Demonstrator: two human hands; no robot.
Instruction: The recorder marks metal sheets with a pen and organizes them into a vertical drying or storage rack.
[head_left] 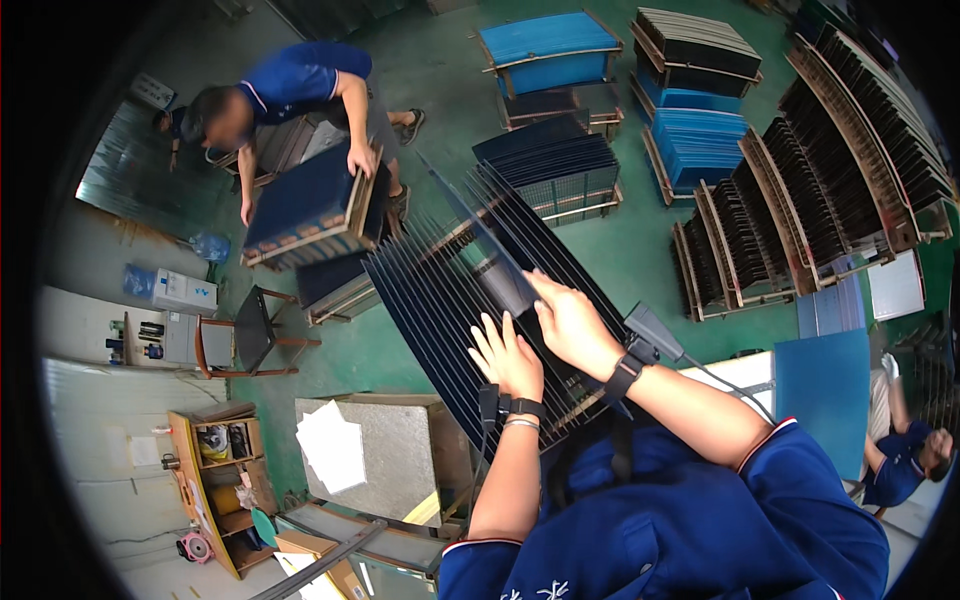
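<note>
In front of me stands a rack [425, 345] holding several thin dark panels on edge in spaced slots. My right hand [575, 325] is closed at the near edge of one thin panel [478, 228], which sticks up above the others and leans away from me. Beside it on the left, my left hand [512, 362] is spread over the panels' near edges with its fingers apart. Whether its fingertips touch a panel is hard to tell. A greyish patch [503, 287] shows between the panels just beyond my fingers. Both wrists wear black straps with small devices.
A co-worker [305, 80] at the far left grips another panel rack [310, 205]. Blue sheet stacks [550, 45] and tall filled racks [800, 180] stand at the back and right. A chair [262, 330] and a stone-topped table [395, 450] are on the left. Another person [905, 460] is at the right.
</note>
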